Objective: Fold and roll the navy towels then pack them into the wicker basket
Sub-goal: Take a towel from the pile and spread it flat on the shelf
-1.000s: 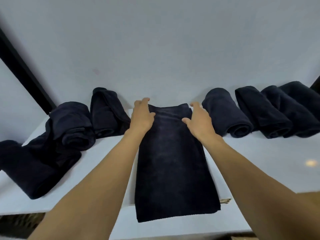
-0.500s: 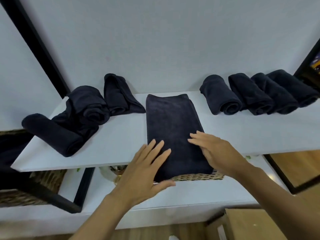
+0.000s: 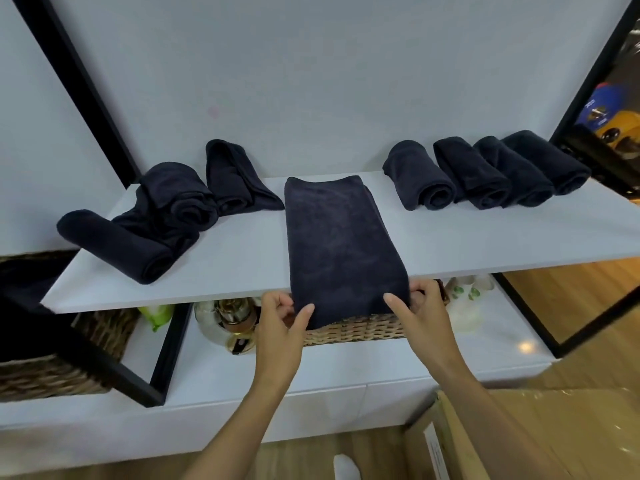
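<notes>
Both hands take up the near end of the folded towel, ready to roll it.

The folded towel lies lengthwise across the white shelf, its near end hanging just over the front edge. The left hand and right hand each pinch a near corner, thumb on top; the fingers seem curled underneath, though the cloth hides them. Directly below that end sits the wicker basket. Right of the folded towel stand four rolled towels, and left of it a looser heap of towels. The risks I judge likeliest are uneven tension between the two corners, which would skew the roll, and a pull toward the body, which would drag the overhanging towel off the shelf or let its layers slide apart.
</notes>
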Available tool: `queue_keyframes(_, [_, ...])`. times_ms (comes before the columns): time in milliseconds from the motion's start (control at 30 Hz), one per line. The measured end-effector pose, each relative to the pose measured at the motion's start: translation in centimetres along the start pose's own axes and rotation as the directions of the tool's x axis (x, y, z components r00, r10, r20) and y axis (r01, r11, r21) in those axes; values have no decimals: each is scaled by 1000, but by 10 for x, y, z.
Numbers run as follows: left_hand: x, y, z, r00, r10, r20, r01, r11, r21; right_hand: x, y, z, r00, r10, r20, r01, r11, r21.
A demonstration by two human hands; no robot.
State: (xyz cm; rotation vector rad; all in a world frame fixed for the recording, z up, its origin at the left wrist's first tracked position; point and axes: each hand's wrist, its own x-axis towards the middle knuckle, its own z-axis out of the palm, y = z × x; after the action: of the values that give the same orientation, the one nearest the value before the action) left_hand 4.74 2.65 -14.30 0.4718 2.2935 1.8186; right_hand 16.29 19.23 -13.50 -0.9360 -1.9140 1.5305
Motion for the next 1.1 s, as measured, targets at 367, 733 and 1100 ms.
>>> queue_keyframes(367, [-7,24,-33,948,195,253,-193,981,-32,-8,-34,-42,944,-116,309,109,993,39])
queue_keyframes(733, [27,36,-27,972,119,202,-166,957,239,35,-54,-42,962,-106,253,217,859,-464])
queue_keyframes(1100, [43,44,-4,975,-221,1,221,975,-2,31,-44,-19,676,-699,234,669,448,-593])
